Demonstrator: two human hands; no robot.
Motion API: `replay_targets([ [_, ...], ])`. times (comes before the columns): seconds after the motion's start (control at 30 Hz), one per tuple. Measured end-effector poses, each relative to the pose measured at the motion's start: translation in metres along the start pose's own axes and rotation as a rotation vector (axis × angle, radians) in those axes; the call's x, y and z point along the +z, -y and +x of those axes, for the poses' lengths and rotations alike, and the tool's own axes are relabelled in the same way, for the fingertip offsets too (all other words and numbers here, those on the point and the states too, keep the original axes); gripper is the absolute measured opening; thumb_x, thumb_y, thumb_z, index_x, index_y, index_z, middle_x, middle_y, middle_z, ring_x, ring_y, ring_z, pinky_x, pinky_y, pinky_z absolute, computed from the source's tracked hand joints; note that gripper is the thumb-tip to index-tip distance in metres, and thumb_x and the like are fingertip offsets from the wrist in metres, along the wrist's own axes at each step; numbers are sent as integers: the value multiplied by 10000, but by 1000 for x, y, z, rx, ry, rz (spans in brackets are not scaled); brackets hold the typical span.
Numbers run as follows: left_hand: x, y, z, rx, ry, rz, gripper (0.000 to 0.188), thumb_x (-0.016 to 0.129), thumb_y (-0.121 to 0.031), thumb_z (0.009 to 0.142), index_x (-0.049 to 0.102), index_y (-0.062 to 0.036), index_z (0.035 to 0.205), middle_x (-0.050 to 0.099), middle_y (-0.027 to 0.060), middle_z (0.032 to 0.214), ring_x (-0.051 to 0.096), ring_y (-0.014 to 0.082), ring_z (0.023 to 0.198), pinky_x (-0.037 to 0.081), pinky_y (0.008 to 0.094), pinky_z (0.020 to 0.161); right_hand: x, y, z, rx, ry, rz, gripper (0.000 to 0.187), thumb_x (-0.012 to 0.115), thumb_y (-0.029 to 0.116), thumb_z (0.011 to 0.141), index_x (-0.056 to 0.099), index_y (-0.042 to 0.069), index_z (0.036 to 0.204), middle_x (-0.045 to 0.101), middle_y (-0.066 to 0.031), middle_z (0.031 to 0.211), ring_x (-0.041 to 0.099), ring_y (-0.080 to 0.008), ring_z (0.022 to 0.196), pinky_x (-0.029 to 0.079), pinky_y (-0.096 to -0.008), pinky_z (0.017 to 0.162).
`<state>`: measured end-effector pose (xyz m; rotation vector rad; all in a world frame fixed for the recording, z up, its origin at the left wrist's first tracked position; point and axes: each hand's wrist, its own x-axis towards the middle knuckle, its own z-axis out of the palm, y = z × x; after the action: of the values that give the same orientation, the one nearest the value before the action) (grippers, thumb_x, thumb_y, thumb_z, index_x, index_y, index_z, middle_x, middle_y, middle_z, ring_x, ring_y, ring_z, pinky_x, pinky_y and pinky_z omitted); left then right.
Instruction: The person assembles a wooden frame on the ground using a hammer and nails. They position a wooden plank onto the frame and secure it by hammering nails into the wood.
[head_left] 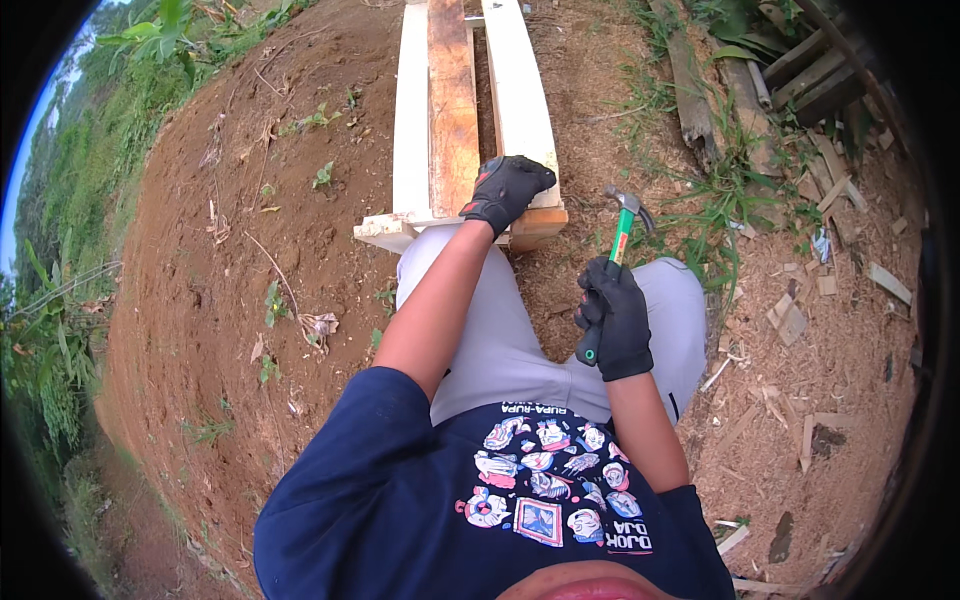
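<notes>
Resting at the near end of the wooden plank assembly [455,115], the left gloved hand [508,192] is curled, though whether anything is pinched cannot be told; the claw hammer [621,238] is gripped by its green-and-black handle in the right gloved hand [618,318]; the assembly is stretched straight ahead over brown soil [200,320].

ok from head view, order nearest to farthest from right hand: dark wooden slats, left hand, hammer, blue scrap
1. Hammer: gripped in the right hand
2. Left hand: ahead-left, at the wooden frame
3. Blue scrap: ahead-right, on the ground
4. Dark wooden slats: upper right
</notes>
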<state>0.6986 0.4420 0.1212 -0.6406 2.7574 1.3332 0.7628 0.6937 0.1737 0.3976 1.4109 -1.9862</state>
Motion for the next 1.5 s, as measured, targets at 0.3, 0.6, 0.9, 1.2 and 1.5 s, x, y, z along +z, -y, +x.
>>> replay_targets([
  [0.3, 1, 1, 1, -20, 52, -19, 385, 751, -438, 888, 857, -119, 1076, 821, 126, 1040, 772, 275, 980, 564, 381, 919, 10, 16, -5, -70, 28, -120, 154, 689, 181, 1033, 601, 69, 1093, 607, -31, 808, 494, -72, 476, 423, -270, 417],
  [0.6, -7, 8, -6, -4, 20, 35, 360, 753, -426, 895, 853, -129, 1073, 816, 132, 1007, 775, 297, 942, 566, 395, 869, 2, 40, -15, -141, 39, -579, 245, 626, 234, 1047, 622, 31, 1185, 655, -75, 830, 614, -155, 559, 513, -335, 535],
  [0.9, 9, 9, 0, -20, 58, 11, 398, 749, -441, 894, 854, -117, 1099, 828, 91, 1063, 767, 212, 979, 561, 352, 896, -16, 45, 4, -452, -8, -1160, 333, 573, 210, 1059, 584, 25, 1335, 676, -175, 961, 682, -373, 864, 524, -491, 777],
  [1.2, 3, 2, -2, -10, 80, -30, 368, 737, -429, 901, 856, -129, 1075, 825, 107, 989, 779, 274, 926, 570, 395, 884, -19, 38, 20, -533, -69, -1249, 346, 552, 229, 1078, 573, 30, 1361, 677, -165, 895, 677, -364, 805, 526, -487, 757],
  [1.5, 0, 5, 0, 3, 92, -50, 352, 728, -425, 922, 856, -135, 1076, 818, 121, 1027, 772, 303, 969, 566, 407, 898, -3, 34, 15, -382, -119, -1205, 389, 589, 241, 1077, 582, 19, 1396, 697, -156, 920, 705, -333, 855, 536, -455, 771],
])
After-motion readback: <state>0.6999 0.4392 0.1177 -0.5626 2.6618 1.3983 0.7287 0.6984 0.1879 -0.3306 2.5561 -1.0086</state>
